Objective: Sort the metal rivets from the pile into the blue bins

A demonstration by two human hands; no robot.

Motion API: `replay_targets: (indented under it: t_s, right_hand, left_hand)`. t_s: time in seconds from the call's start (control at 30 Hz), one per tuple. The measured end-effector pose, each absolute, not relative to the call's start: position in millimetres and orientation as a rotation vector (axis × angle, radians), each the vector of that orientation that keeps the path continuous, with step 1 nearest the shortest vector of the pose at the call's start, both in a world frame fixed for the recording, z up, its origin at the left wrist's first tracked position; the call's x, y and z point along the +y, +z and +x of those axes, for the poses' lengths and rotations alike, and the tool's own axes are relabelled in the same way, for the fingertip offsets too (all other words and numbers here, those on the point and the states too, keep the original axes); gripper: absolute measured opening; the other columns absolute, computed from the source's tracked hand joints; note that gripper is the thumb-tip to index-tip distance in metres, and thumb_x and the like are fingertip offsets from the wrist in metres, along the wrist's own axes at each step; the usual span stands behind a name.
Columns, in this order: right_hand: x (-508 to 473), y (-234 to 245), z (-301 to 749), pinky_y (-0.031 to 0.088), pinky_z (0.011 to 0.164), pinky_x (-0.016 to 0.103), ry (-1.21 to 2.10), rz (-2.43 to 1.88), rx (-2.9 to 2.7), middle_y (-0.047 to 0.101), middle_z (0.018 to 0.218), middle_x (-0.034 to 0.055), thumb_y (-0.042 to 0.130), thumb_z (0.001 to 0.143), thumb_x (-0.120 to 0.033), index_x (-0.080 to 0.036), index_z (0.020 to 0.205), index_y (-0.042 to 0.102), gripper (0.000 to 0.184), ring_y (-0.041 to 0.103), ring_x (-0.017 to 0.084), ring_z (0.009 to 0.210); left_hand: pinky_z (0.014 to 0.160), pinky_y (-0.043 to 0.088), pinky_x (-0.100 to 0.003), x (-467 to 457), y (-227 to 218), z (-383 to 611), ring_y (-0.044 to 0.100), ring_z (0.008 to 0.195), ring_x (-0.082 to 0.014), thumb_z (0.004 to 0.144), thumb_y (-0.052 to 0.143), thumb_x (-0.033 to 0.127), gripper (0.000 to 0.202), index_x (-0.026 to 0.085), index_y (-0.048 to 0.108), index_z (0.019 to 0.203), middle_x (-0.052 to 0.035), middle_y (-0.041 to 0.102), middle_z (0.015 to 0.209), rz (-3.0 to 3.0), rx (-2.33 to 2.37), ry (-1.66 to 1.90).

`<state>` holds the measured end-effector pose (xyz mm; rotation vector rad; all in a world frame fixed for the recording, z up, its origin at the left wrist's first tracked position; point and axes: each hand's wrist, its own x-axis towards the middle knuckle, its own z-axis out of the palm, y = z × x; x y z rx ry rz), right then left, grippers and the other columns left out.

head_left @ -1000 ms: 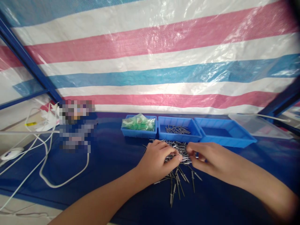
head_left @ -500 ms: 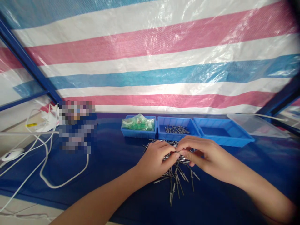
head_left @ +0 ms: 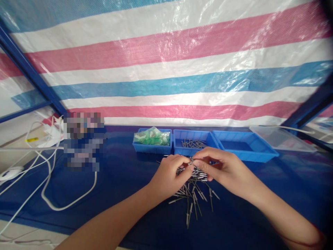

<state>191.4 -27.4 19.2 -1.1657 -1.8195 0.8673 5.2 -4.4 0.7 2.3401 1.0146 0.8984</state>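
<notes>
A loose pile of small metal rivets (head_left: pixel 194 194) lies on the dark blue table cover (head_left: pixel 125 180). Just above the pile my left hand (head_left: pixel 170 177) and my right hand (head_left: pixel 221 166) meet fingertip to fingertip. Both pinch a small metal rivet (head_left: pixel 191 162) between them. Behind the hands stand three blue bins: the left bin (head_left: pixel 152 148) holds green plastic parts, the middle bin (head_left: pixel 179 140) holds several rivets, the right bin (head_left: pixel 247 154) looks bare inside.
A clear plastic lid (head_left: pixel 282 139) lies at the far right. White cables (head_left: pixel 52 194) loop over the table's left side beside a blurred patch (head_left: pixel 83 140). A striped tarp (head_left: pixel 166 62) hangs behind the table on a blue frame (head_left: pixel 31 73).
My right hand has moved left and slightly up to meet my left hand. Both hands have risen a little above the pile, pinched together.
</notes>
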Motion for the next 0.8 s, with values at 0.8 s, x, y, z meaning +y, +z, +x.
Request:
replay_targets:
  t_s: [0.8]
  right_hand:
    - [-1.7,18.2,218.7,0.042,0.065,0.029,-0.063,-1.461,-1.995,0.063,0.072,0.0038,0.045,0.091,-0.034,-0.019,0.080,0.063,0.027,0.057,0.018,0.066]
  left_hand:
    - [0.081,0.043,-0.034,7.8,1.5,-3.4,0.060,0.088,-0.0206,0.088,0.052,0.023,0.015,0.022,0.064,0.098,-0.0013,0.069,0.090,2.407,1.260,0.845]
